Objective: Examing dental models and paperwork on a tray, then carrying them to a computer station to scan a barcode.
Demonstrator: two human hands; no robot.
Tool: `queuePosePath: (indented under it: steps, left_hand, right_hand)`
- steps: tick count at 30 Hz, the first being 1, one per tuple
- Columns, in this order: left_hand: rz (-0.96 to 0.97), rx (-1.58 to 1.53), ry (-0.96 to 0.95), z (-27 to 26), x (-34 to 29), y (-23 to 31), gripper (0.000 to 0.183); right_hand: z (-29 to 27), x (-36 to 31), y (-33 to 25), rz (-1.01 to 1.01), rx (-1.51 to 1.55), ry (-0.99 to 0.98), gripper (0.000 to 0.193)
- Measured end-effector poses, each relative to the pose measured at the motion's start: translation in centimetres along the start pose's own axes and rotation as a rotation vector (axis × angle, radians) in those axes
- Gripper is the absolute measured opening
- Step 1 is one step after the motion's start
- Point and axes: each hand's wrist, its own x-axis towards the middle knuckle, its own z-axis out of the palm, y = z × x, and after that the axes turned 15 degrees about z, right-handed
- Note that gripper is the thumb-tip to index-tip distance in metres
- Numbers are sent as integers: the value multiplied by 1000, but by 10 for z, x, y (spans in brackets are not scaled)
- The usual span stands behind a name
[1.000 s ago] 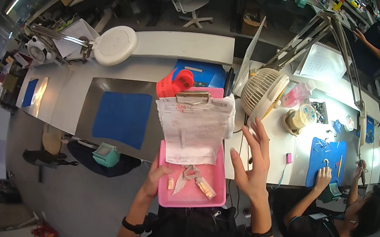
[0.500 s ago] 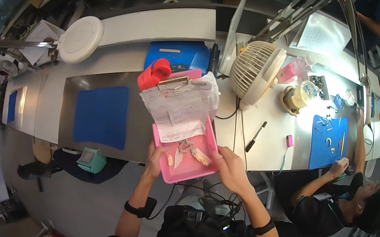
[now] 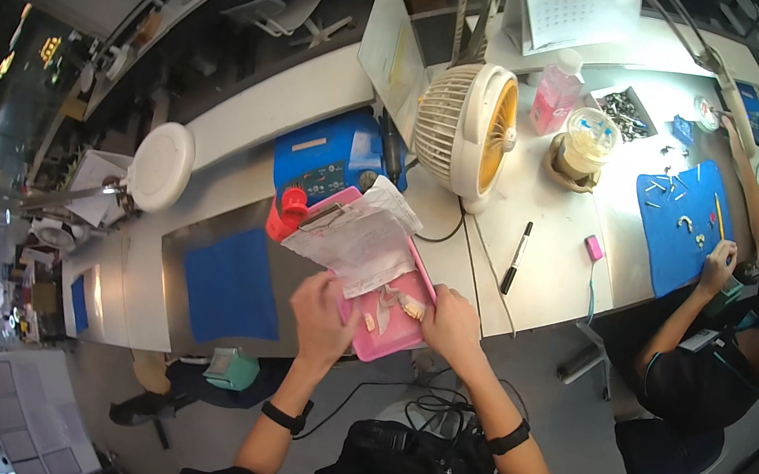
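My right hand [image 3: 454, 330] grips the right rim of a shallow pink tray [image 3: 389, 346], thumb on the edge. Beside the left rim is my left hand [image 3: 321, 318], its fingers curled and blurred; whether it still grips the tray is unclear. Inside the tray lie a small cream tooth-like piece [image 3: 370, 322] and a larger tooth model [image 3: 410, 306], with greyish pieces between them. Creased printed papers [image 3: 359, 249] under a metal clip cover the tray's far part. A red roll-like object [image 3: 290, 209] sits at its far left corner.
Beyond the tray are a blue box-shaped device [image 3: 323, 151] and a cream fan [image 3: 459, 129]. A blue mat [image 3: 231, 287] lies left; a black marker [image 3: 517, 258] and pink block [image 3: 593, 247] lie right. A co-worker [image 3: 717, 368] works at another blue mat [image 3: 667, 249].
My left hand has slid up along the tray's left side and its grip has altered. The papers tilt more to the right. The view has turned, and the tray sits slightly higher in it.
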Motion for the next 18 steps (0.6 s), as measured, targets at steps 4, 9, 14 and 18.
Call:
queuePosePath:
  steps: [4, 9, 14, 18]
  left_hand:
    - [314, 50, -276, -1, 34, -4, 29]
    - [379, -270, -221, -90, 68, 5, 22]
    - [531, -13, 188, -221, 91, 38, 56]
    - [386, 83, 370, -269, 120, 31, 63]
  right_hand:
    - [0, -10, -10, -15, -5, 44, 19]
    - [-62, -68, -34, -25, -44, 1, 19]
    - [-137, -153, -97, 26, -61, -2, 21]
    - [-130, -177, -103, 42, -74, -83, 20]
